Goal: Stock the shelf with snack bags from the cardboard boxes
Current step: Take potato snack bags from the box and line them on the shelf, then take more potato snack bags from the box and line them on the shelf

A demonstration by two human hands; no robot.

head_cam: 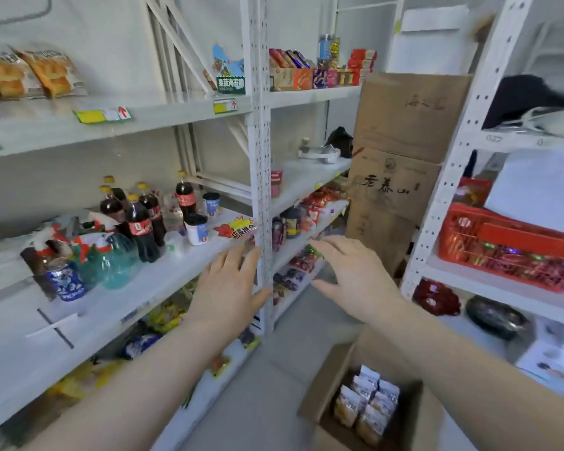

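An open cardboard box (319, 395) stands on the floor at the lower right, with several pale snack bags (368, 405) upright inside. My left hand (232, 284) reaches forward with straight fingers, in front of the white shelf upright (261, 177). My right hand (349, 271) is stretched out beside it, fingers spread, toward the lower shelves holding red and dark snack packs (302, 260). Both hands hold nothing. The white shelf (163, 284) on the left carries drinks.
Cola bottles (140, 229), a blue can (66, 281) and cups stand on the left shelf. Bread bags (26, 73) lie on the top shelf. Stacked cardboard boxes (401, 157) fill the far corner. A red basket (508, 245) sits on the right rack.
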